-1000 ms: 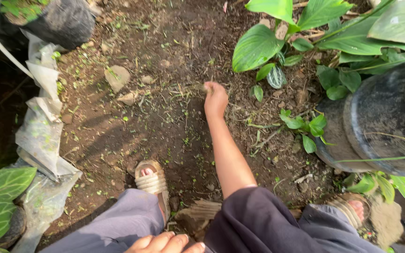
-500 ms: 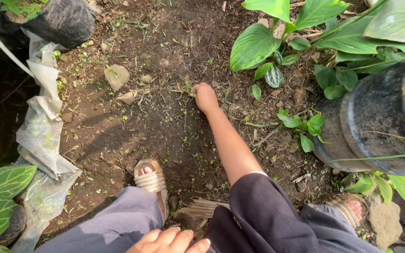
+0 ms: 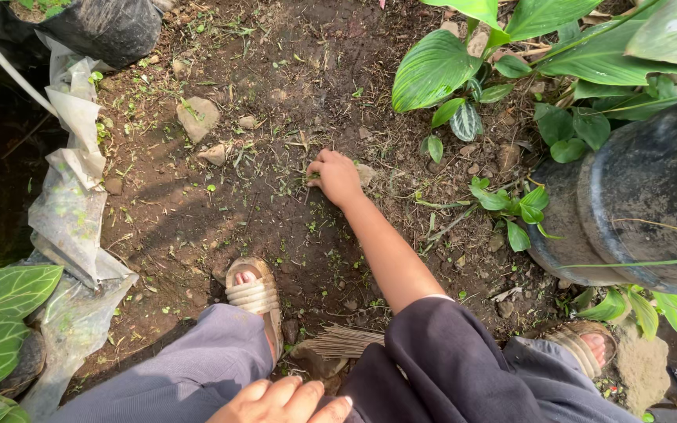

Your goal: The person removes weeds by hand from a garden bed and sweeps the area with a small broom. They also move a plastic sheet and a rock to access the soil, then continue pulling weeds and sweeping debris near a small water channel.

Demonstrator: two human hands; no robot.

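Weeds are what the right hand is on here, arm stretched out over the dirt. Fingers are curled nearly closed with the tips pressed down at the soil, pinching at a tiny green sprout right under them. Can't tell if it's actually gripped yet, it's too small and half hidden by the knuckles.

Left hand rests on the knee, fingers loose and flat, holding nothing.

A pale stone sits just beside the knuckles, 2 bigger stones lie well off past the fingertips to the left, and broad green leaves and a black pot sit out on the right. Plastic sheet runs along the far left. A sandal is planted back near the elbow side, with a small bundle of sticks next to it.

My guess is the sprout is feather-light, soft and snaps easily, so pinch low at the base right at the soil, not the leaves, or the root stays in.
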